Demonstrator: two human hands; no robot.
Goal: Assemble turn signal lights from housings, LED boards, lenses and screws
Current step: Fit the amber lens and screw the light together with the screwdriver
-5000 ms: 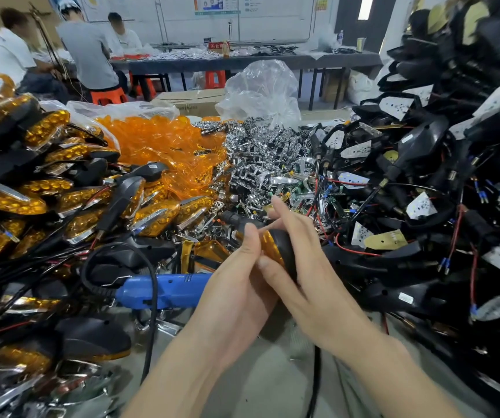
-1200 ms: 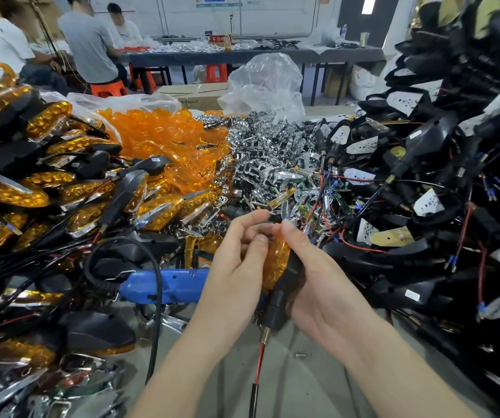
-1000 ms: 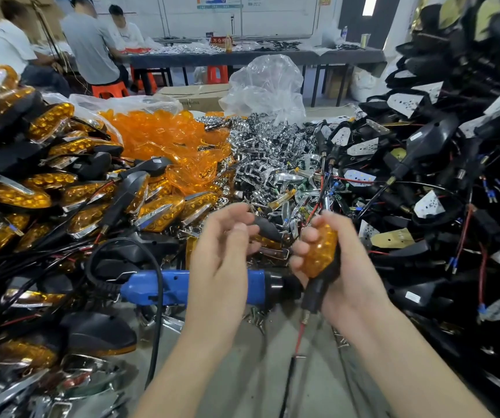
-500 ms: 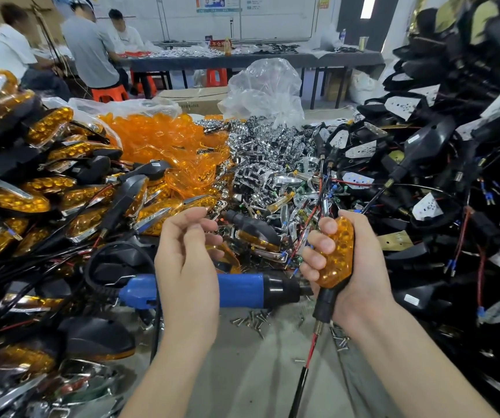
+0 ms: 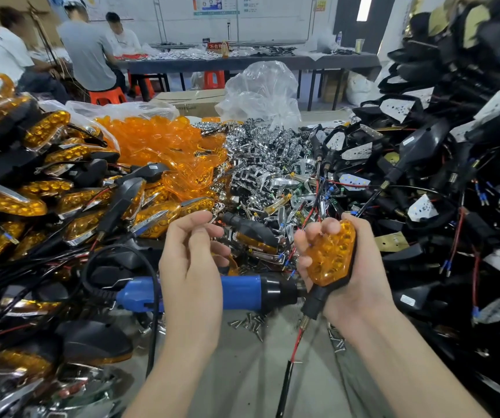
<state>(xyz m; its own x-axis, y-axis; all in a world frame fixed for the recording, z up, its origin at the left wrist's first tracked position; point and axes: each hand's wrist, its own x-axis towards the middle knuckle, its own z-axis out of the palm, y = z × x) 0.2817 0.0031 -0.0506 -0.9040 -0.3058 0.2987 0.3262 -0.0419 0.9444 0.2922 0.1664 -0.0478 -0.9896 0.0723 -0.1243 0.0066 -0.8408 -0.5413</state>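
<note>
Your right hand (image 5: 363, 285) grips an assembled turn signal light (image 5: 330, 257) upright above the table (image 5: 242, 381). Its fingers curl over the left edge of the orange lens and the black housing sits in your palm. The light's black stem points down, and a red wire (image 5: 295, 348) trails from it toward you. Your left hand (image 5: 191, 276) hovers near it, apart from the light, with its back toward you and its fingers loosely curled, nothing visible in them. Behind that hand a blue electric screwdriver (image 5: 239, 292) lies flat on the table, its black nose pointing toward the light's stem. Loose screws (image 5: 247, 322) are scattered on the table just in front of it. To your left sits a heap of finished lights (image 5: 16, 203) with black cords tangled over it. Beyond them lies a pile of orange lenses (image 5: 158, 140), with chrome parts (image 5: 260, 164) in the middle. To your right rises a tall stack of black housings (image 5: 423, 152) carrying white LED boards and red and black wires.
</note>
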